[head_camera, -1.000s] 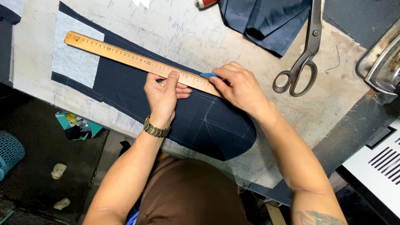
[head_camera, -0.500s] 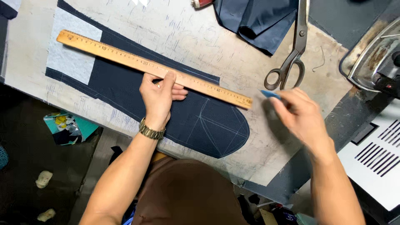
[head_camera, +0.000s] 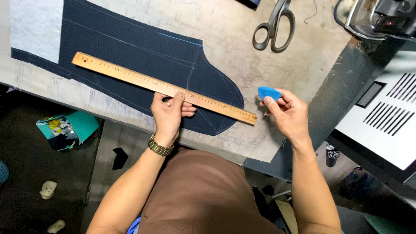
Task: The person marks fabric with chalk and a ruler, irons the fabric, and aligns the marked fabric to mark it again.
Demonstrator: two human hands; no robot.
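Observation:
A long wooden ruler lies slanted across a dark navy fabric piece marked with pale chalk lines. My left hand, with a gold watch at the wrist, presses flat on the ruler near its right half. To the right, off the fabric, my right hand pinches a blue tailor's chalk just beyond the ruler's end. The fabric rests on a worn beige work table.
Large metal scissors lie at the back of the table. An iron sits at the top right. A white vented panel stands on the right. A pale interfacing patch covers the fabric's left end. Scraps lie on the floor at left.
My right hand lifted the blue chalk off the ruler's edge and drew away to the right. The left hand stays pressing the ruler. The view has shifted closer.

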